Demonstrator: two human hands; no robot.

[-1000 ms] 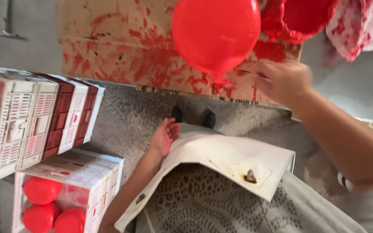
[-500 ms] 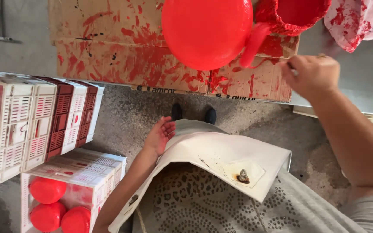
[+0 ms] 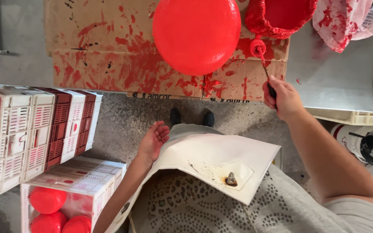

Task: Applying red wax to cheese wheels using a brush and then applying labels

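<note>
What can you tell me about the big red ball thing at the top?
The big red ball is round, smooth and glossy, as if coated in wet red paint or wax. It sits on paint-splattered brown cardboard at the table's edge; its top is cut off by the picture. Beside it stands a red-smeared bowl. A small red-tipped brush, held in the right hand, is just next to it, apparently not touching.

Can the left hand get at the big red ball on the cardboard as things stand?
Probably yes. The left hand hangs open and empty beside the white apron, and nothing lies between it and the red ball; the right hand with the brush works off to the side.
</note>
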